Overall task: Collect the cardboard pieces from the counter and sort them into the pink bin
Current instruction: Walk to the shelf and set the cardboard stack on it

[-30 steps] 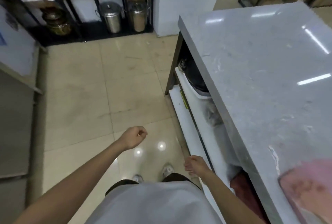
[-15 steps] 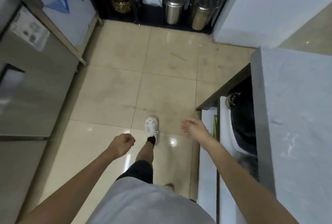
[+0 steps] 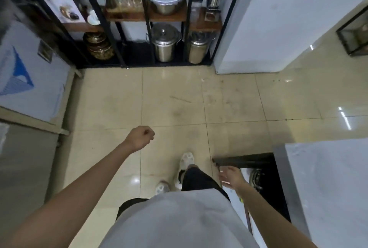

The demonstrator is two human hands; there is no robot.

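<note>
No cardboard pieces and no pink bin appear in this view. My left hand (image 3: 140, 136) hangs over the tiled floor, curled into a loose fist with nothing in it. My right hand (image 3: 231, 176) is lower right, beside the corner of the grey stone counter (image 3: 328, 184), fingers spread and blurred, holding nothing. My feet in white shoes (image 3: 186, 161) stand on the floor between the two hands.
A black metal shelf rack (image 3: 147, 18) with steel pots (image 3: 164, 46) stands ahead against the wall. A white pillar (image 3: 268, 20) rises at the upper right. A steel appliance with a blue logo (image 3: 25, 80) lines the left side. Beige tiled floor (image 3: 199, 104) lies between them.
The view has swung left and forward, away from the counter; the pink patch on the counter is gone from sight. My body has stepped ahead, and the shelf rack is closer.
</note>
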